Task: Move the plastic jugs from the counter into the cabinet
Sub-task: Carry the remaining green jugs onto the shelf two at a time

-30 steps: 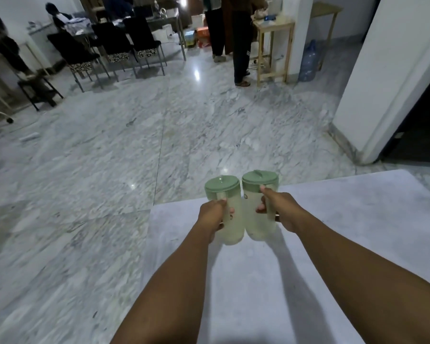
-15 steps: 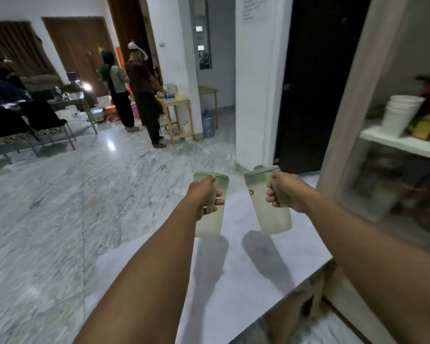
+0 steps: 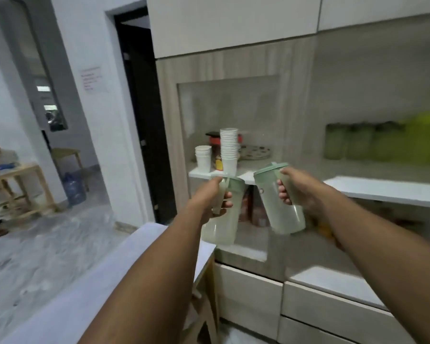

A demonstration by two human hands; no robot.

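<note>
Head view. The left hand [image 3: 210, 198] grips the left jug [image 3: 219, 225] by its handle at centre frame; the right hand [image 3: 299, 188] likewise grips the right jug [image 3: 282, 211], tilted (both with green lids). Since half a second ago, the counter [image 3: 90, 276] has slid to the lower left and the cabinet [image 3: 236, 63] now fills the background. Blurred green shapes [image 3: 358, 141] at right are possibly more jugs.

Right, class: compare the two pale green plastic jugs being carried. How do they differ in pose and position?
The left pale green plastic jug hangs roughly upright, while the right pale green plastic jug tilts with its lid leaning left. The left jug sits lower in view than the right jug. Each is gripped by its handle, one in the left hand, one in the right hand; both have green lids.
</note>
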